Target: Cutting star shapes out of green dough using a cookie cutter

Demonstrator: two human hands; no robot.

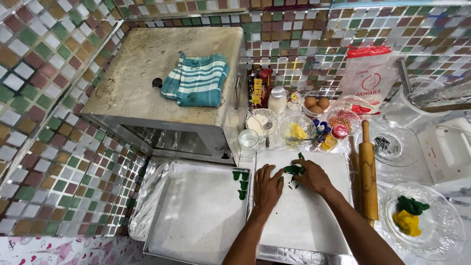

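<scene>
Upper right, a white plastic bag with red top [369, 73] leans on the tiles; centre top, a dark red-brown packet [258, 88] stands upright.

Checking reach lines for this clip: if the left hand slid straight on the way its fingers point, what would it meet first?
Probably the clear glass cup: the left hand lies flat on the white board, fingers pointing up and slightly left toward it. Depth is unclear.

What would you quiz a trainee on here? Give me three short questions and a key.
1. True or false: the rolling pin lies left of the white board.
2. The dough at the right hand is: A red, B green, C white?
3. Fill in: the striped cloth lies on top of the ____.
Key: 1 false; 2 B; 3 oven.
</scene>
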